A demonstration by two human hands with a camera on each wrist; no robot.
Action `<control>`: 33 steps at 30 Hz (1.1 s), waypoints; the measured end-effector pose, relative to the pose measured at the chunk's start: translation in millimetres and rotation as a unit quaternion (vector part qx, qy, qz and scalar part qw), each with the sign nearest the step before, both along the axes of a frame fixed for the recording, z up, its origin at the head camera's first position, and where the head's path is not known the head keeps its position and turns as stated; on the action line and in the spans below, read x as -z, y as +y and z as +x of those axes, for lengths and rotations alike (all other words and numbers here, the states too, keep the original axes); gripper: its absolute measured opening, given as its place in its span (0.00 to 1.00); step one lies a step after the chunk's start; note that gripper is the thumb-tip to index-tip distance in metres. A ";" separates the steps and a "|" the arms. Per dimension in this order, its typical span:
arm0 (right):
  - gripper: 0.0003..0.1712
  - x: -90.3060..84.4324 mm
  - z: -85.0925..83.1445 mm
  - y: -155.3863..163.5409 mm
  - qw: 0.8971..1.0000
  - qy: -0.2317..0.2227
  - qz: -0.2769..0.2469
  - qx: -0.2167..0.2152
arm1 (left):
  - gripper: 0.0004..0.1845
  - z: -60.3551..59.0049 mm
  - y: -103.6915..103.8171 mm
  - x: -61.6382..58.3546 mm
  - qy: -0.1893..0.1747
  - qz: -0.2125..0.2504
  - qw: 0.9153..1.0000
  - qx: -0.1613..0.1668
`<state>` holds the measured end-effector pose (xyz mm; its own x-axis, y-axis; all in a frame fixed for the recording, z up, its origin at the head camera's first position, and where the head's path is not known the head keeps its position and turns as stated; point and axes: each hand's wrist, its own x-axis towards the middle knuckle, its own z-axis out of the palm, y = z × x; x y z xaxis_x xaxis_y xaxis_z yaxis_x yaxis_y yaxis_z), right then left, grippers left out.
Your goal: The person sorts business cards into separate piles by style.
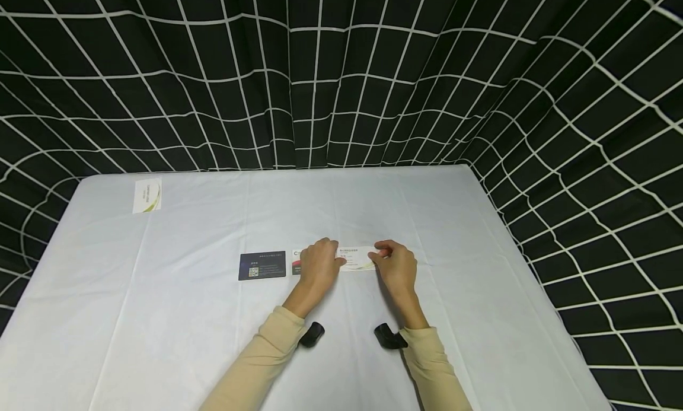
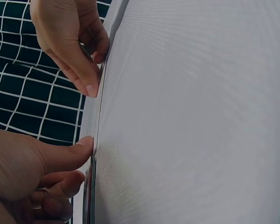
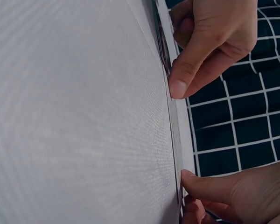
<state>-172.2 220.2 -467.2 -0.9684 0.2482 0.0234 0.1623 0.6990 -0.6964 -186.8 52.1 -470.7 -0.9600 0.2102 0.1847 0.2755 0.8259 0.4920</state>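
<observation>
A white business card [image 1: 356, 258] with printed lines and a pale curved design lies flat, between both hands. My left hand [image 1: 319, 263] holds its left end, thumb on the card and fingers curled at the far side. At the right end, my right hand [image 1: 397, 268] pinches the same card between thumb and fingers. Partly under the left hand is a white, red and dark card [image 1: 296, 263], its right part hidden. Left of that sits a dark business card [image 1: 262, 265] with a QR code, in the same row.
A white card [image 1: 147, 196] with a green curve lies near the table's far left corner. White cloth covers the table [image 1: 176, 316]. Black curtains with a white grid [image 1: 315, 91] hang behind the far edge and along the right side.
</observation>
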 end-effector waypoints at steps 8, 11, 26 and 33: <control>0.06 0.0 -0.4 0.4 1.000 0.006 0.007 0.003 | 0.13 0.9 0.3 -2.6 -0.003 0.003 1.000 -0.006; 0.07 0.0 -0.5 1.6 1.000 0.007 0.006 0.004 | 0.14 1.5 0.5 -4.8 -0.011 0.006 1.000 -0.003; 0.08 -6.4 3.1 -7.8 0.999 0.019 0.014 -0.037 | 0.17 6.6 -7.3 -6.6 0.000 0.019 1.000 -0.013; 0.06 -33.3 -3.1 -51.6 0.992 0.048 0.034 -0.115 | 0.17 3.3 -47.0 -25.0 0.018 0.059 0.995 -0.075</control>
